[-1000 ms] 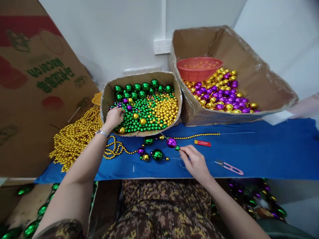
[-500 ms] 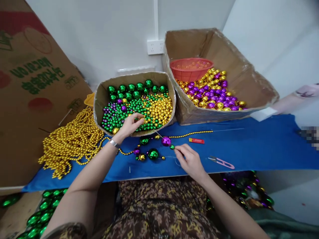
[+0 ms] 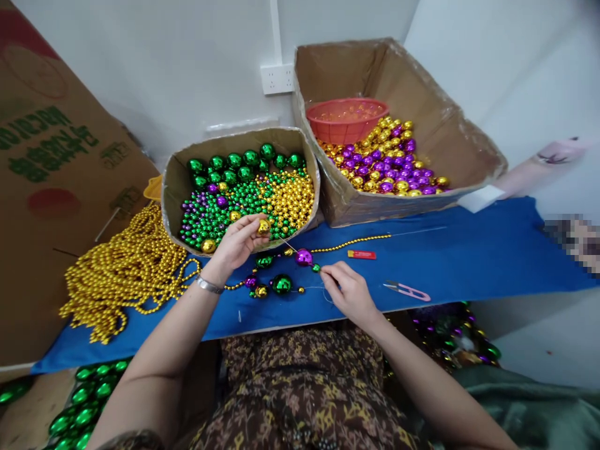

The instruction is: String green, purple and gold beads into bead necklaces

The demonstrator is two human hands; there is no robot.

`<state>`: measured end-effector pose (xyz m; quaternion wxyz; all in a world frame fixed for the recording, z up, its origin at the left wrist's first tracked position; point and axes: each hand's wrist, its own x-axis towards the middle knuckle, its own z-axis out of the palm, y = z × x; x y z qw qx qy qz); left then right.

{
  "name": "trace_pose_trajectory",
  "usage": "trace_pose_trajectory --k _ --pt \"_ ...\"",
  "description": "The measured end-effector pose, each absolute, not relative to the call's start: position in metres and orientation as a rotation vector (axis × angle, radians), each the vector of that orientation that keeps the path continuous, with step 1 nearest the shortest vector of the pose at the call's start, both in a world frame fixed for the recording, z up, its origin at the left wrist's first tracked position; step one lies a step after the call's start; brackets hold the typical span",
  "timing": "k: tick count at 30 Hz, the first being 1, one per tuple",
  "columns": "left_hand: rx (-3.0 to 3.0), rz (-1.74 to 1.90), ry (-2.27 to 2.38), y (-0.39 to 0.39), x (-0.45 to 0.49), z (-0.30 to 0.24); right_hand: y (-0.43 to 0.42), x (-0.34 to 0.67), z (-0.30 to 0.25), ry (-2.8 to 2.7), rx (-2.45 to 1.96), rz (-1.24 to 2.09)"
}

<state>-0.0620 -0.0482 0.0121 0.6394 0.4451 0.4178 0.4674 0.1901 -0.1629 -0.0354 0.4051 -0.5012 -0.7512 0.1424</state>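
My left hand (image 3: 241, 244) pinches a gold bead (image 3: 263, 226) over the front rim of the smaller box of beads (image 3: 169, 212). Between finger and thumb, my right hand (image 3: 349, 290) grips a thin needle (image 3: 287, 244) that points up and left toward the gold bead. A large purple bead (image 3: 304, 257) and a small green bead (image 3: 315, 268) are threaded on it, the green one against my fingertips. Below lies a strand with a big green bead (image 3: 282, 284), a purple bead (image 3: 251, 282) and smaller gold ones. Thread runs from it toward my right hand.
A heap of gold bead strings (image 3: 126, 269) lies at the left. Behind, a larger carton (image 3: 398, 206) holds purple and gold beads and a red basket (image 3: 347, 122). A red lighter (image 3: 362, 255) and pink thread snips (image 3: 407, 290) lie on the blue cloth (image 3: 492, 262).
My left hand has lifted out of the beads, turned, and now shows a gold bead in its fingertips near the needle's tip. The view has shifted slightly; my right hand keeps its grip.
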Motion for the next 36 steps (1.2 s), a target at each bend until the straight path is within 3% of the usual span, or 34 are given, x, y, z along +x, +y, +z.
trace_pose_trajectory --k 14,36 --pt "2.319 0.875 1.543 -0.029 -0.091 0.003 -0.162 0.194 -0.036 -1.885 -1.266 0.352" --pt "2.590 0.425 1.731 -0.028 -0.095 -0.005 -0.162 0.199 -0.034 -1.875 -1.286 0.353"
